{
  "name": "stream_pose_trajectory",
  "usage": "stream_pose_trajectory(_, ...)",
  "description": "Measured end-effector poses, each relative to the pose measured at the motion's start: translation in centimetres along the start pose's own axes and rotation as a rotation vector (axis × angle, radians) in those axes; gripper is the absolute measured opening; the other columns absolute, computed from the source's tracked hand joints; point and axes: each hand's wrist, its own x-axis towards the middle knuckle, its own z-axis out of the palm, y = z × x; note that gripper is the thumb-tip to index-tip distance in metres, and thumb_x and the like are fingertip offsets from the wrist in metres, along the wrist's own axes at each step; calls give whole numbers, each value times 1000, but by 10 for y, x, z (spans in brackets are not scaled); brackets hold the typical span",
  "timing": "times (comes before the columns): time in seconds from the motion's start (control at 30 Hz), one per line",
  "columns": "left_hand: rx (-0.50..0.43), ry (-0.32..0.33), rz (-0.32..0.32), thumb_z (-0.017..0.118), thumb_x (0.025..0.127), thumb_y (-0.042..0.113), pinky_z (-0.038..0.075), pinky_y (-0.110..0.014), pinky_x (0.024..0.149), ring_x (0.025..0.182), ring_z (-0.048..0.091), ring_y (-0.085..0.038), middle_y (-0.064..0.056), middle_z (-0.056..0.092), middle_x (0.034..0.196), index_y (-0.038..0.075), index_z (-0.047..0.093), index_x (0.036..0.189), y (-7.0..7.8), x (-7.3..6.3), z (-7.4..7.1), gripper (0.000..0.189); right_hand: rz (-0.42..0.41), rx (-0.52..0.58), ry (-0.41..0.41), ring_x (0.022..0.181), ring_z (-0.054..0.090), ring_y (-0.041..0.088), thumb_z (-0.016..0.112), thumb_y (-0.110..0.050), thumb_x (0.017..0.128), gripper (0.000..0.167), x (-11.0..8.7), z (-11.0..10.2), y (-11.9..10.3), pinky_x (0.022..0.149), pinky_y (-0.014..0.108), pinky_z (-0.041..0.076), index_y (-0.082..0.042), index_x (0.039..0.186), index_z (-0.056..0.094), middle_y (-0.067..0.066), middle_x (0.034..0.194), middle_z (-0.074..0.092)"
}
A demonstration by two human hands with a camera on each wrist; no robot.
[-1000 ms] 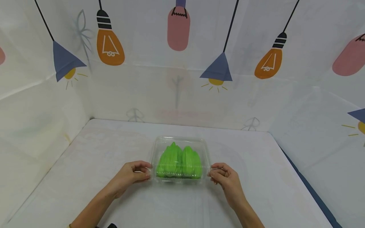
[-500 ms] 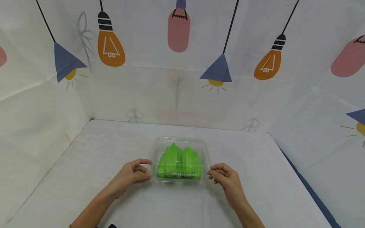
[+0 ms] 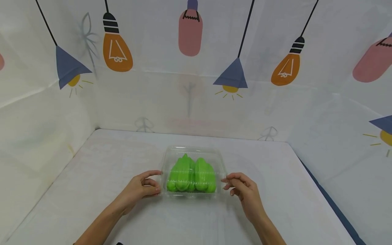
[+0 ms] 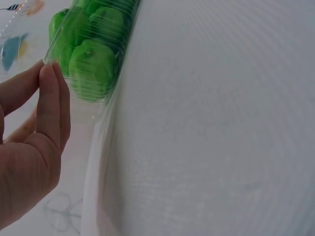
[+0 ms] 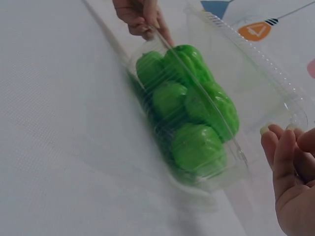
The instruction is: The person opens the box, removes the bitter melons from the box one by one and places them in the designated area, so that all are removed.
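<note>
Your left hand (image 3: 139, 189) pinches the left edge of the clear plastic box (image 3: 219, 166). Your right hand (image 3: 247, 194), fingers bent, is at its right edge; whether it pinches cannot be told. The box, green lumps (image 3: 182, 177) inside, sits on the table (image 3: 260, 156). Judgement: light, thin-walled, smooth, easily dented. Hold both side rims gently; squeezing would likely buckle the walls.
</note>
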Motion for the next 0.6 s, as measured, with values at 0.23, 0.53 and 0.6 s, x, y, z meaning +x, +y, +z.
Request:
stream_pose_trajectory(0.23, 1, -10, 8, 76, 86, 10, 60, -34, 84, 91, 69, -18, -7, 67, 96, 14, 33, 155, -2, -2, 0, 81, -39, -86, 33, 87, 69, 16, 62, -12, 97, 29, 4, 0, -5, 66, 26, 55, 7, 119, 56, 19, 111, 72)
stream_pose_trajectory(0.53, 9, -6, 5, 73, 88, 8, 60, -33, 83, 91, 68, -19, -6, 65, 96, 18, 31, 155, -3, -1, 2, 80, -67, -123, 68, 87, 70, 18, 64, -9, 95, 24, 8, 4, -11, 68, 28, 56, 5, 114, 59, 14, 105, 75)
stream_pose_trajectory(0.6, 6, -5, -1, 73, 88, 9, 60, -33, 83, 91, 68, -19, -6, 64, 96, 18, 31, 155, -2, -1, 2, 80, -61, -117, 67, 88, 70, 20, 65, -9, 94, 24, 9, 4, -12, 69, 29, 57, 5, 113, 60, 17, 106, 74)
